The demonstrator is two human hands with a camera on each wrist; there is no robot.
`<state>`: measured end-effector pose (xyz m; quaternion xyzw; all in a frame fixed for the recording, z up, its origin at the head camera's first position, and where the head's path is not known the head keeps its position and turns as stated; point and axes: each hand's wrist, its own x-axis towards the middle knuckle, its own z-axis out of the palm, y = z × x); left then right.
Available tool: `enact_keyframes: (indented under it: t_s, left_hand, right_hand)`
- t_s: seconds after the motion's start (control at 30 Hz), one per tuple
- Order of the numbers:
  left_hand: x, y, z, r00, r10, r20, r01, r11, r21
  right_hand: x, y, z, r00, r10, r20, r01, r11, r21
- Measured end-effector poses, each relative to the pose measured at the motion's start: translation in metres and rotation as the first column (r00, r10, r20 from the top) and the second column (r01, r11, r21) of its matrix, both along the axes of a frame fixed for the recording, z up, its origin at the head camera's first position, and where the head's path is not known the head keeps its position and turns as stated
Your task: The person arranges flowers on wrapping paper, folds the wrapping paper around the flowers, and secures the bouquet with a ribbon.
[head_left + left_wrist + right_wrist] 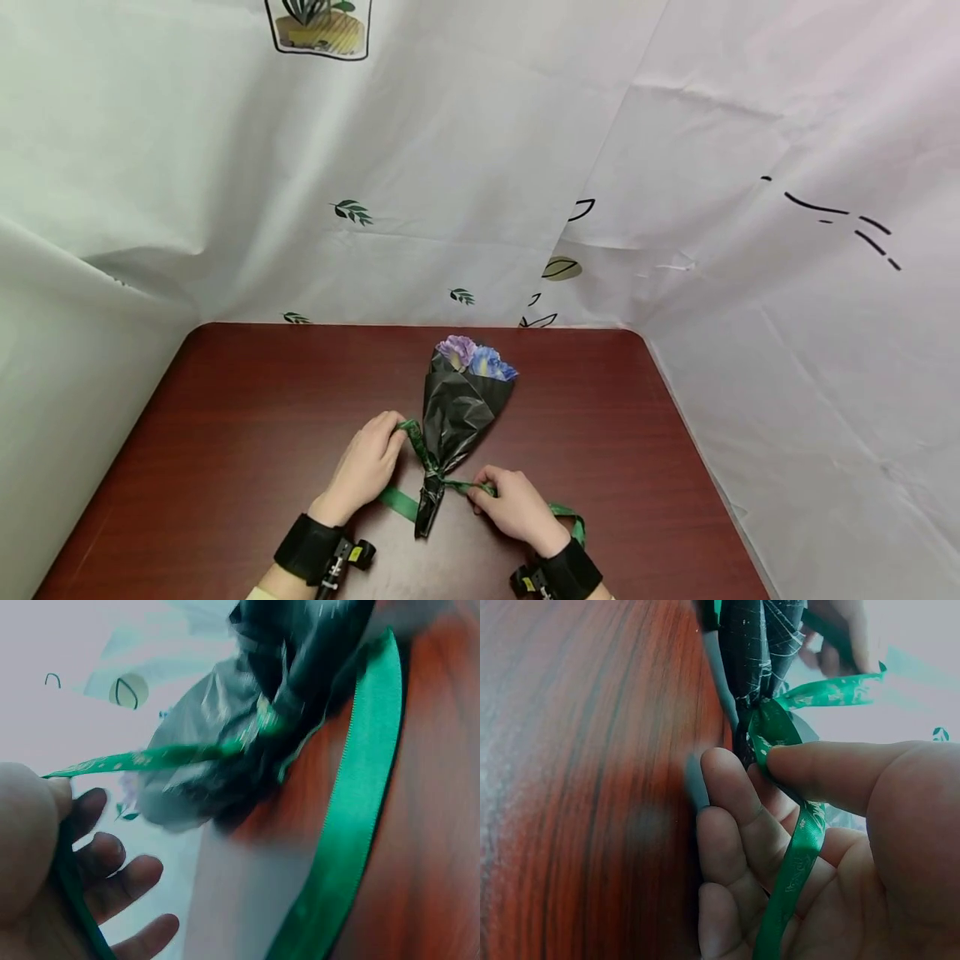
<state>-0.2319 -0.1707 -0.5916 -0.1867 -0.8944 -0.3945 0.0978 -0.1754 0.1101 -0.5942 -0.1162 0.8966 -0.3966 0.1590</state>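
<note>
A small bouquet in black wrapping (459, 408), with purple and blue flowers (472, 357) at its top, lies on the table. Round its narrow neck runs a green ribbon (414, 439). My left hand (365, 462) pinches one end of the ribbon, stretched up and left from the neck. The other end is pinched between thumb and fingers of my right hand (512, 506), close to the neck on the right. In the right wrist view, a tail of ribbon (795, 877) hangs across that palm. Another green length (360, 787) lies on the table in the left wrist view.
The reddish-brown table (270, 392) has rounded far corners. White cloth (465, 150) with leaf prints hangs behind it and along both sides. Each wrist wears a black band (309, 550) with a small camera.
</note>
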Motion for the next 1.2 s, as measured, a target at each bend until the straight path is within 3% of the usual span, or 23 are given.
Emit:
enact_keyframes:
  t_s: [0.2, 0.3, 0.43, 0.53, 0.7, 0.83, 0.87, 0.93, 1.07, 1.1, 1.2]
  left_hand:
    - [0.002, 0.015, -0.012, 0.997, -0.057, 0.053, 0.044, 0.977, 0.209]
    - [0.003, 0.021, -0.014, 0.990, -0.105, 0.095, 0.068, 0.942, 0.328]
    - [0.001, 0.028, -0.014, 0.969, -0.202, 0.140, 0.112, 0.870, 0.480]
    - [0.000, 0.032, -0.015, 0.956, -0.248, 0.160, 0.135, 0.849, 0.511]
    - [-0.003, 0.038, -0.026, 0.961, -0.259, 0.101, 0.181, 0.859, 0.480]
    - [-0.013, 0.038, -0.053, 0.958, -0.286, -0.005, 0.255, 0.848, 0.465]
    - [-0.014, 0.038, -0.057, 0.960, -0.281, -0.012, 0.256, 0.855, 0.451]
    - [-0.011, 0.040, -0.050, 0.962, -0.269, 0.040, 0.228, 0.880, 0.416]
    - [0.000, 0.045, -0.022, 0.971, -0.190, 0.145, 0.141, 0.946, 0.293]
    - [0.001, 0.046, -0.018, 0.974, -0.176, 0.145, 0.133, 0.954, 0.269]
    - [0.002, 0.049, -0.021, 0.985, -0.158, 0.075, 0.134, 0.957, 0.259]
  right_hand:
    - [0.002, -0.003, 0.002, 1.000, 0.005, 0.006, -0.005, 1.000, -0.006]
    - [0.002, -0.004, 0.004, 1.000, 0.008, 0.003, -0.008, 1.000, 0.002]
    - [0.001, -0.005, 0.005, 1.000, -0.004, 0.009, 0.003, 1.000, 0.011]
    - [0.001, -0.006, 0.005, 1.000, -0.010, 0.014, 0.010, 1.000, 0.014]
    - [0.000, -0.005, 0.005, 1.000, -0.010, 0.008, 0.010, 1.000, 0.004]
    - [0.001, -0.004, 0.006, 1.000, -0.005, 0.011, 0.005, 1.000, -0.001]
    - [0.001, -0.004, 0.006, 1.000, -0.004, 0.012, 0.004, 1.000, -0.002]
    - [0.001, -0.004, 0.006, 1.000, -0.003, 0.012, 0.003, 1.000, 0.001]
    - [0.002, -0.004, 0.004, 1.000, -0.003, 0.004, 0.003, 1.000, 0.005]
    - [0.002, -0.004, 0.004, 1.000, -0.002, 0.003, 0.002, 1.000, 0.006]
    - [0.002, -0.004, 0.004, 1.000, -0.002, 0.005, 0.002, 1.000, 0.005]
